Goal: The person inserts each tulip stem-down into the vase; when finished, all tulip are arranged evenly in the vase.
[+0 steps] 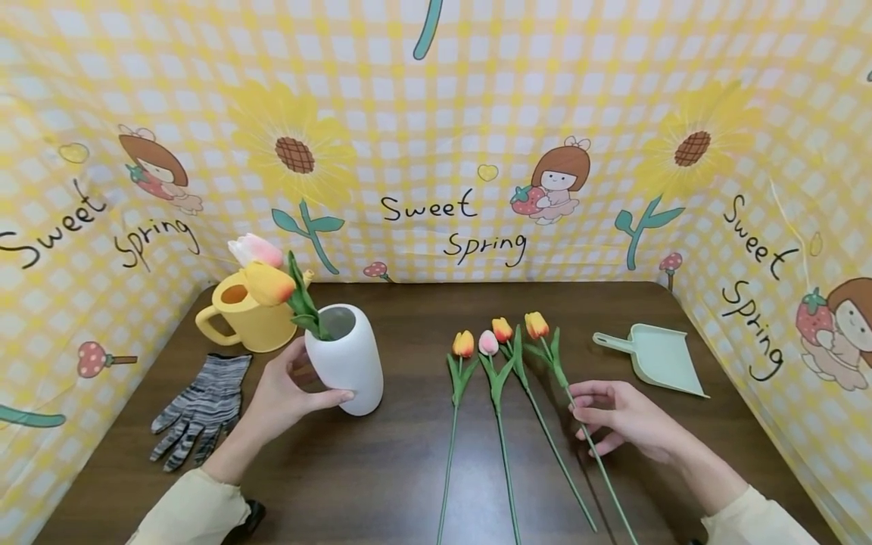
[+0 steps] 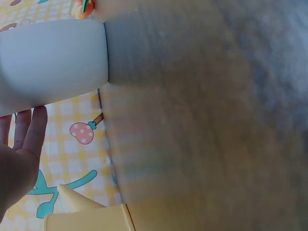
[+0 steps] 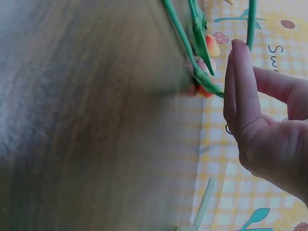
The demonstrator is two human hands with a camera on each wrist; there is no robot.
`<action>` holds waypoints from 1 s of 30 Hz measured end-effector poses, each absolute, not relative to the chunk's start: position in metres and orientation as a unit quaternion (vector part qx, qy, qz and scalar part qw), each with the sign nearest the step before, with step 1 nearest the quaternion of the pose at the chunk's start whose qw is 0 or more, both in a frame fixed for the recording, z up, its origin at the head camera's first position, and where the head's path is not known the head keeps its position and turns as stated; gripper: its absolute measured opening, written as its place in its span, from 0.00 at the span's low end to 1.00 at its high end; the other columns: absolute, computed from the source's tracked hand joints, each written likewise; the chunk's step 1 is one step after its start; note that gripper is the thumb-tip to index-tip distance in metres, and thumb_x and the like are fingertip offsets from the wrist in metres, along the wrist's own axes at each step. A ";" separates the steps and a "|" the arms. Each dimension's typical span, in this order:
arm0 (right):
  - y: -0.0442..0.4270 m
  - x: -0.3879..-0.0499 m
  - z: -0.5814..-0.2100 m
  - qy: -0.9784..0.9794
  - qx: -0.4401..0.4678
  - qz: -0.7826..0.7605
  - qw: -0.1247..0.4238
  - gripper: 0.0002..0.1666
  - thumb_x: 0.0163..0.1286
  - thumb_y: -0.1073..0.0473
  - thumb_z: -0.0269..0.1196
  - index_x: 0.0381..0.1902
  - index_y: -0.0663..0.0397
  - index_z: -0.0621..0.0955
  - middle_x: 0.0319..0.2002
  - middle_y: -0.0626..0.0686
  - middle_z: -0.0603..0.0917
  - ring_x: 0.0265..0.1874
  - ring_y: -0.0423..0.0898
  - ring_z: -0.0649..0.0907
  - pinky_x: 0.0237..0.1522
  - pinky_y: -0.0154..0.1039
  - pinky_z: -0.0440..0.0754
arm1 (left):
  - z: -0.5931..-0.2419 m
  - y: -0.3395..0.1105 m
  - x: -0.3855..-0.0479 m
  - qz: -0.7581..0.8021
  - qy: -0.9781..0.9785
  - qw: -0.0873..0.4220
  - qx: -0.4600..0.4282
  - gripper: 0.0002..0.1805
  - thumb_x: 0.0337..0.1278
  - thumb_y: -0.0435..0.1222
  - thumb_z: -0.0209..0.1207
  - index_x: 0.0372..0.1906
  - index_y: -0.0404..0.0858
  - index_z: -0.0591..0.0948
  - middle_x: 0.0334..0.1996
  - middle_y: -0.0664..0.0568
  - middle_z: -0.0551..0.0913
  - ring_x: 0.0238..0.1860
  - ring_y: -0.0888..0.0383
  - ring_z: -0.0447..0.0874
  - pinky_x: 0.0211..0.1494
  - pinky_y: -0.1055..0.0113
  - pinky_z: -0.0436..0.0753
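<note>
A white vase (image 1: 350, 367) is gripped around its left side by my left hand (image 1: 289, 390), and its base looks slightly tilted. Yellow-orange (image 1: 269, 283) and pink-white (image 1: 256, 248) tulips lean left out of its mouth. My right hand (image 1: 627, 420) pinches the green stem (image 1: 602, 471) of the rightmost yellow tulip (image 1: 537, 325). To its left several tulips lie side by side, one orange-red (image 1: 502, 329), one pink (image 1: 487, 343) and one yellow-orange (image 1: 463, 344). In the right wrist view, the fingers of my right hand (image 3: 262, 110) are around a stem (image 3: 251, 24).
Behind my left hand stands a yellow watering can (image 1: 262, 322). A grey striped glove (image 1: 207, 409) lies at the left of the brown table (image 1: 409, 469). At the right is a pale green dustpan (image 1: 664, 356). Patterned cloth (image 1: 436, 113) surrounds the back and sides.
</note>
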State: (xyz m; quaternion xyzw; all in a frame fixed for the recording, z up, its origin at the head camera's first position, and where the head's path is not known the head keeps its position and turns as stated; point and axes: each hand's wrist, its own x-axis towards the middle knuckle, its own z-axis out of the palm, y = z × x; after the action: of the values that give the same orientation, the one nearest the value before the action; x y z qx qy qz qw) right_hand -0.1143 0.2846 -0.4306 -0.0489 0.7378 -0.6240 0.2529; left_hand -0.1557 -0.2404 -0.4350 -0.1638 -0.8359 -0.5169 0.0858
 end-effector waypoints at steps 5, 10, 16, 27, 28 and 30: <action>0.285 -0.112 -0.423 0.737 -0.050 -0.639 0.215 0.36 0.74 0.62 0.64 0.68 0.78 0.62 0.53 0.67 0.78 0.41 0.58 0.87 0.35 0.54 0.88 | -0.438 -0.241 -0.155 -0.520 -0.833 0.083 -0.171 0.45 0.38 0.35 0.82 0.66 0.52 0.74 0.53 0.57 0.84 0.52 0.59 0.84 0.51 0.67 0.84; 0.282 -0.112 -0.413 0.731 -0.049 -0.653 0.189 0.27 0.74 0.62 0.63 0.64 0.70 0.68 0.49 0.59 0.81 0.44 0.54 0.88 0.36 0.53 0.88 | -0.438 -0.241 -0.155 -0.526 -0.830 0.078 -0.169 0.45 0.38 0.35 0.83 0.66 0.52 0.73 0.55 0.57 0.83 0.53 0.58 0.84 0.51 0.65 0.84; 0.276 -0.112 -0.406 0.724 -0.051 -0.667 0.167 0.16 0.74 0.63 0.63 0.57 0.54 0.75 0.46 0.52 0.83 0.45 0.52 0.88 0.37 0.55 0.88 | -0.435 -0.243 -0.154 -0.529 -0.830 0.075 -0.163 0.46 0.37 0.36 0.83 0.66 0.52 0.73 0.55 0.57 0.83 0.54 0.56 0.84 0.51 0.65 0.84; 0.270 -0.114 -0.389 0.691 -0.089 -0.702 0.149 0.14 0.73 0.69 0.61 0.52 0.49 0.80 0.44 0.50 0.86 0.44 0.52 0.88 0.39 0.56 0.87 | -0.434 -0.243 -0.156 -0.528 -0.829 0.074 -0.170 0.46 0.38 0.35 0.83 0.67 0.49 0.73 0.55 0.53 0.84 0.52 0.56 0.84 0.50 0.65 0.85; 0.270 -0.114 -0.388 0.691 -0.090 -0.703 0.146 0.14 0.73 0.69 0.61 0.52 0.49 0.80 0.44 0.50 0.87 0.44 0.52 0.88 0.38 0.56 0.87 | -0.433 -0.243 -0.156 -0.527 -0.829 0.076 -0.172 0.46 0.38 0.35 0.83 0.68 0.48 0.73 0.55 0.53 0.84 0.52 0.56 0.85 0.50 0.65 0.85; 0.269 -0.116 -0.385 0.691 -0.094 -0.703 0.140 0.14 0.73 0.69 0.61 0.52 0.49 0.80 0.44 0.49 0.87 0.44 0.51 0.88 0.38 0.56 0.87 | -0.433 -0.243 -0.155 -0.526 -0.829 0.078 -0.170 0.47 0.37 0.35 0.83 0.67 0.48 0.73 0.55 0.53 0.84 0.52 0.56 0.85 0.50 0.65 0.85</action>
State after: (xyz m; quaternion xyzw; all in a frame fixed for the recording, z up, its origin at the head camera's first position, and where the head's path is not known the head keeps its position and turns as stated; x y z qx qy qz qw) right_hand -0.1155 0.2693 -0.3851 -0.0937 0.6908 -0.7032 0.1401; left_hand -0.1553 -0.2425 -0.4325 -0.1702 -0.8294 -0.5264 0.0776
